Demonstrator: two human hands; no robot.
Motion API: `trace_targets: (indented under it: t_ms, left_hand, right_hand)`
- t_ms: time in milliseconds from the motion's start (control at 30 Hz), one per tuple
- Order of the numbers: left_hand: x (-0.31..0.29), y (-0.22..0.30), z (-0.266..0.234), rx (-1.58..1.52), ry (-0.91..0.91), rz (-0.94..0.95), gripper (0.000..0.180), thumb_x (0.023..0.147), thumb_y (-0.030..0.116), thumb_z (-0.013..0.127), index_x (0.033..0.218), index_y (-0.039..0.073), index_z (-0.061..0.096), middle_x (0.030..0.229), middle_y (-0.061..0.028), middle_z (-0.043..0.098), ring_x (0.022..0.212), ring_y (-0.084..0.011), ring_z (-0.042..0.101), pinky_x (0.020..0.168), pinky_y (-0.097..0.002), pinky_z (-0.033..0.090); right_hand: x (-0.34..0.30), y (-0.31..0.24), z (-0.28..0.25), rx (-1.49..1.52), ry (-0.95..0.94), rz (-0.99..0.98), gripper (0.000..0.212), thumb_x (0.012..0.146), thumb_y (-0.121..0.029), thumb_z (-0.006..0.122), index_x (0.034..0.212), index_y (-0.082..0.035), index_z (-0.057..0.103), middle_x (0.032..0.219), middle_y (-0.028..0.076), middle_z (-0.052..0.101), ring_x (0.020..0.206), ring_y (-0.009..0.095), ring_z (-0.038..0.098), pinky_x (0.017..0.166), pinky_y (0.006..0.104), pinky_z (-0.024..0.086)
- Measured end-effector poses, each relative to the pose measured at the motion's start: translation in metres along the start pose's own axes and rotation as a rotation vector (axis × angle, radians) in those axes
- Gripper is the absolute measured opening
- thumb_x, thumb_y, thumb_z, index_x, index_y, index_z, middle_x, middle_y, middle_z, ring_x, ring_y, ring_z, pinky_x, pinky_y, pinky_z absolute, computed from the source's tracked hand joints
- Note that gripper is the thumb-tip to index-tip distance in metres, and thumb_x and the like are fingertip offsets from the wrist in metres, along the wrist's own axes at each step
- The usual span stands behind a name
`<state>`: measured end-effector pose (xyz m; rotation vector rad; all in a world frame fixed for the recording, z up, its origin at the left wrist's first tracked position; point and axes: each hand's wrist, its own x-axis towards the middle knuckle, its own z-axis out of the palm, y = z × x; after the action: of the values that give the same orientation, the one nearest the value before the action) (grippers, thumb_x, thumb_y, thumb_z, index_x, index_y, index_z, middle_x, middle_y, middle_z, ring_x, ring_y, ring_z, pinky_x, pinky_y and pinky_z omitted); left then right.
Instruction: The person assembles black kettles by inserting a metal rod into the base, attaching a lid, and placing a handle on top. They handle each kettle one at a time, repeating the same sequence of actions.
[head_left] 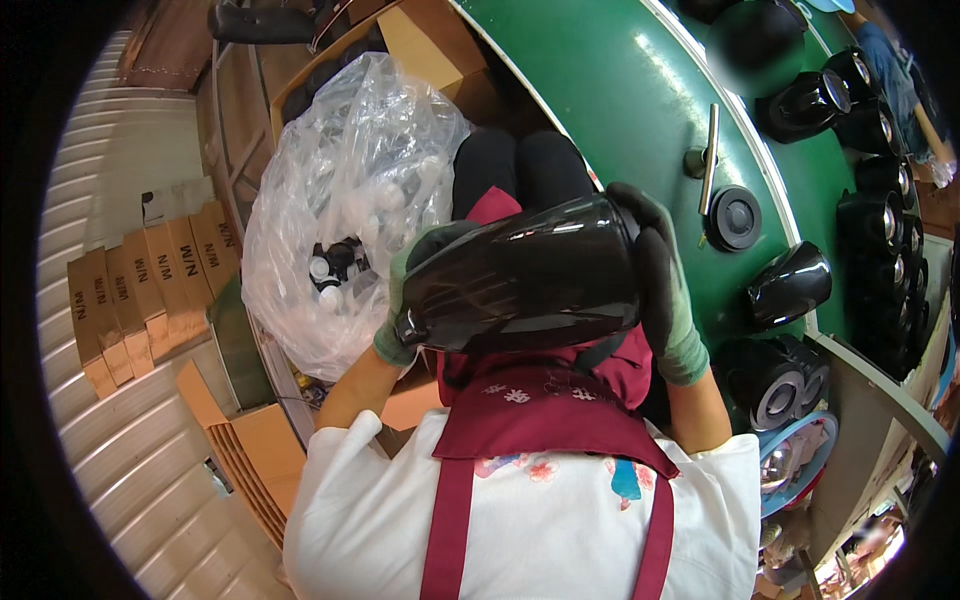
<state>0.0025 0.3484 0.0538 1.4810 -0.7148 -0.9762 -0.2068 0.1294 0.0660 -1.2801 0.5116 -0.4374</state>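
Between my two gloved hands lies a glossy black jug body (525,280), held sideways over my lap. It is wide at the right end and narrows to the left, with a small lip at its lower left corner. My left hand (393,338), in a green and dark grey glove, is closed round the narrow end; the jug hides some of its fingers. My right hand (662,285), gloved the same way, grips the wide end, with fingers bent over the rim. A large clear plastic bag (290,230) holding small white and black parts stands by my left hand.
On the green bench (570,60) are a round black lid (735,217), a metal rod (709,160) and a black jug (790,285) on its side. Several more black jugs (870,220) stand at the right. Cardboard boxes (150,280) line the left; a blue basket (825,455) sits lower right.
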Motion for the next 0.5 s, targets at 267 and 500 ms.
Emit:
trace_targets:
  t_ms: [267,500]
  left_hand:
    - [0.005,0.002,-0.009,0.552,-0.086,0.359,0.044,0.085,0.014,0.073,0.128,0.004,0.068,0.12,-0.0104,0.072,0.101,-0.0293,0.071,0.091,-0.0434,0.059]
    - [0.022,0.014,-0.024,0.389,-0.073,0.248,0.033,0.092,0.012,0.062,0.123,0.004,0.07,0.117,-0.0141,0.071,0.101,-0.028,0.071,0.09,-0.0401,0.059]
  right_hand:
    - [0.003,0.029,-0.007,-0.321,-0.048,-0.071,0.055,0.11,-0.036,0.041,0.149,0.002,0.049,0.143,0.018,0.06,0.131,0.027,0.058,0.115,0.0372,0.041]
    - [-0.005,0.047,-0.03,0.024,-0.137,0.276,0.061,0.11,-0.043,0.044,0.156,-0.004,0.039,0.159,0.014,0.043,0.14,0.027,0.048,0.116,0.0399,0.04]
